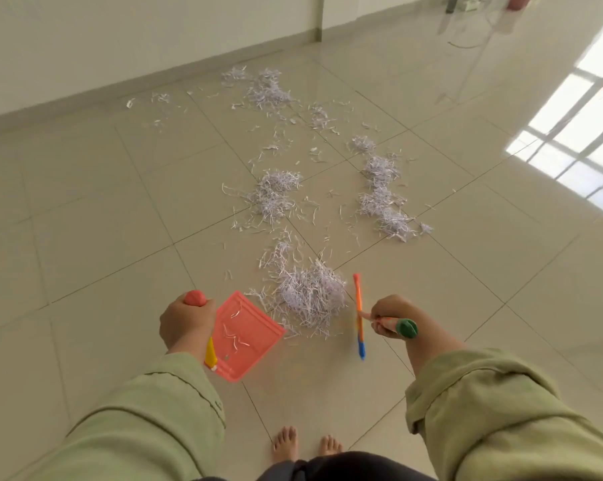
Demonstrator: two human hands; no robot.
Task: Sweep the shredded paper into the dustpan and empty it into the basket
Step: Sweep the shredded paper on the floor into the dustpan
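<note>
Nearest paper pile (310,293) sits between us — dustpan (245,336) gripped by left hand (185,324), broom (359,315) clenched in right hand (392,317) — sweep leftward.

Looks like a bare indoor room, perhaps in a home or an unfurnished office. Glossy beige tiled floor (84,210) throughout, plain pale wall (119,36) with a low skirting along the far left, bright window reflection (577,133) on the tiles at right, bare feet (307,446) near.
</note>
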